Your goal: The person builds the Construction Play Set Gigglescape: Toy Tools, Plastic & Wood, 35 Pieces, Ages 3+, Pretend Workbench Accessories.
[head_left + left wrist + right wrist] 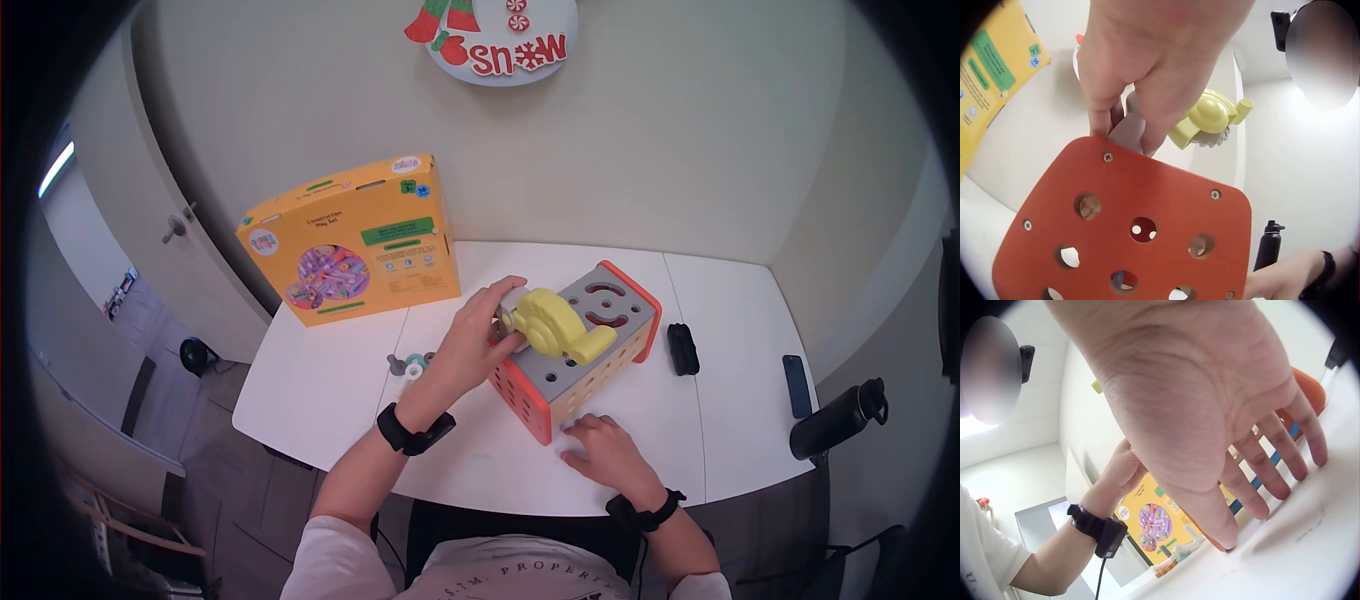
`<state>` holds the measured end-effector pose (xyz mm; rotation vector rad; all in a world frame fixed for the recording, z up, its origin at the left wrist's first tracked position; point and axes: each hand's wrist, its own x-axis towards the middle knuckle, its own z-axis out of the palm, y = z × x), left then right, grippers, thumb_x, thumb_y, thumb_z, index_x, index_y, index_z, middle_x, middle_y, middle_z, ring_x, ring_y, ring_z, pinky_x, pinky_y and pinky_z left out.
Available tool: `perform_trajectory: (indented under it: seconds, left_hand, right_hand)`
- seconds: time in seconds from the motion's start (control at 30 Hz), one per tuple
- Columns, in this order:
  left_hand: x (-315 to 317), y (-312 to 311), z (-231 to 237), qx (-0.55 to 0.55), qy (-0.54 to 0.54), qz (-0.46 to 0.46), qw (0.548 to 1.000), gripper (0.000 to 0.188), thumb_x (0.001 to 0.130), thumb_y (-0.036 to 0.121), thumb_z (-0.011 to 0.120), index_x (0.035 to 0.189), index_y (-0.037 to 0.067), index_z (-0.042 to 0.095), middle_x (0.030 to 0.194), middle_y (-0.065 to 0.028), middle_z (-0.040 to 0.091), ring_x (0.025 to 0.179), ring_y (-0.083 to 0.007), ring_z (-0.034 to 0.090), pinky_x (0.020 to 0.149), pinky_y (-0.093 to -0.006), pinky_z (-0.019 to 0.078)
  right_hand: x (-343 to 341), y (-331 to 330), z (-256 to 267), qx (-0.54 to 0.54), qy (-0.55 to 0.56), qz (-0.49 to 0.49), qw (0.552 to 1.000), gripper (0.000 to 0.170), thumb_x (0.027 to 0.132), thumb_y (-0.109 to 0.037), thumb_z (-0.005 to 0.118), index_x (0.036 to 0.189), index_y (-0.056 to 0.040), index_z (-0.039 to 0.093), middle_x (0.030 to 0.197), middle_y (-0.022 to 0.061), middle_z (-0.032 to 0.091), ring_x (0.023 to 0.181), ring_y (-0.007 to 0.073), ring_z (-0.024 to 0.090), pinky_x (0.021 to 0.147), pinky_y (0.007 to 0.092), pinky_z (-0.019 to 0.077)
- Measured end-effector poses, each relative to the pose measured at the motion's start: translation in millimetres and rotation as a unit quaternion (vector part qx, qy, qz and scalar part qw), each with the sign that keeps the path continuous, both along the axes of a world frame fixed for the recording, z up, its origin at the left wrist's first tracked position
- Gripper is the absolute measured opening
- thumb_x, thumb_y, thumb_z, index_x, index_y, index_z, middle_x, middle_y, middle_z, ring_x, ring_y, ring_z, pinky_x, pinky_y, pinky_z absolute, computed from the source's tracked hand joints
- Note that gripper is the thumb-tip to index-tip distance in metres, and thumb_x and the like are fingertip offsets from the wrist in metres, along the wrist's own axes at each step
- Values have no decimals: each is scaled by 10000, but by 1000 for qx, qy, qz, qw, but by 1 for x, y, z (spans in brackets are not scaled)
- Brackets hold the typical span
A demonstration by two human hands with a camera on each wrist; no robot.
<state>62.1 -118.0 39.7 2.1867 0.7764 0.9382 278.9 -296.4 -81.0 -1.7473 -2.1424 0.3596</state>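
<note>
My left grip (470, 350) pinches gray piece (1129, 128) beside yellow toy saw (548, 322); I cannot tell whether they join. Saw is over gray top of red-ended toy box (520, 400) on white surface (670, 440). My right grip (607, 455) is released, fingers loose, just beside box's near corner.

This looks like a small office or meeting room: plain beige walls (680, 150), a lever-handled door (140, 150), a white bench (740, 310) and a "snow" sign (515, 57) (a wintry touch).
</note>
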Motion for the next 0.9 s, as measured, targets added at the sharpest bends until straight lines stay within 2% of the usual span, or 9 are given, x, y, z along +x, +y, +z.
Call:
perform_trajectory:
  seconds: [0.17,0.47,0.57,0.67,0.8,0.9]
  left_hand:
    - [2,-1,-13,15,-20,16,1000,689,858,-98,698,1494,72,492,1211,-118,617,902,-188,588,773,-295,575]
    - [2,-5,-12,42,-18,30,999,693,841,-76,717,1483,75,505,1120,-116,636,766,-190,525,723,-312,516]
    - [4,2,-13,96,-64,-2,993,682,845,-76,713,1476,75,505,1108,-114,642,769,-176,557,750,-299,525]
    - [-4,-2,11,-39,-3,-20,999,661,872,-86,698,1480,84,503,1127,-102,639,851,-153,617,823,-288,543]
    - [-5,23,2,-24,-26,-52,998,655,902,-112,666,1495,104,492,1111,-76,636,922,-115,635,878,-275,541]
    - [-5,28,12,-71,9,-37,997,676,913,-113,660,1521,119,474,1117,-81,652,976,-126,659,913,-279,548]
  right_hand:
    - [0,2,4,-8,-6,-3,1000,391,848,-262,806,1173,-51,753,1121,140,690,1044,369,679,909,450,580]
    - [-2,0,2,-12,6,-5,1000,384,857,-263,801,1163,-35,755,1135,158,692,1062,388,676,963,464,559]
    - [-3,-2,2,-11,9,-2,1000,390,858,-267,800,1163,-28,751,1144,172,689,1075,401,673,973,469,553]
    - [-3,-4,0,-13,5,0,1000,396,858,-269,800,1164,-24,746,1152,183,686,1085,409,671,972,474,552]
    - [-3,-5,5,-35,2,-1,999,450,872,-292,789,1212,-2,733,1195,194,706,1140,383,661,1038,455,517]
    - [0,-4,-4,2,0,16,1000,413,858,-278,804,1173,-19,739,1171,191,685,1097,411,668,983,474,549]
